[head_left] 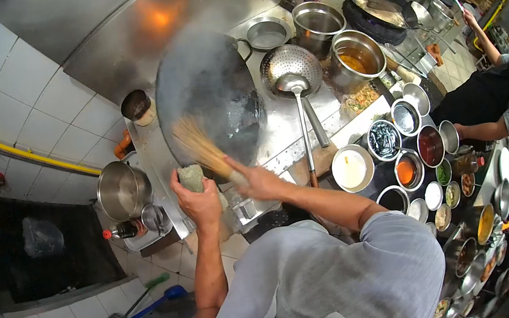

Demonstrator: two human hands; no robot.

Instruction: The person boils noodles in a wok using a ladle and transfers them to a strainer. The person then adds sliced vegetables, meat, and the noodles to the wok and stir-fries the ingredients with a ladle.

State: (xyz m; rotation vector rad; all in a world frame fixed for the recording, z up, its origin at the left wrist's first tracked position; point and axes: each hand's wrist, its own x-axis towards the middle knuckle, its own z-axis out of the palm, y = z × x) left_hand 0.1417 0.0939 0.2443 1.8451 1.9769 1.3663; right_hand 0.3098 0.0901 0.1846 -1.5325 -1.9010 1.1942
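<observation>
A large dark wok (232,79) sits on the stove, with steam rising from it and a wet shine on its inside. My right hand (260,180) is closed around the handle of a bamboo wok brush (202,142), its bristles over the near left part of the wok. Motion slightly blurs this hand. Close to the wok's near rim, my left hand (198,202) grips a folded grey-green cloth (192,178). Whether the cloth touches the rim I cannot tell.
Right of the wok lie a perforated strainer (291,68) and a ladle (304,124). Beyond them stand metal pots (317,19). Several seasoning bowls (353,168) line the right side. A steel pot (124,191) stands at left. Another person (483,89) works at the far right.
</observation>
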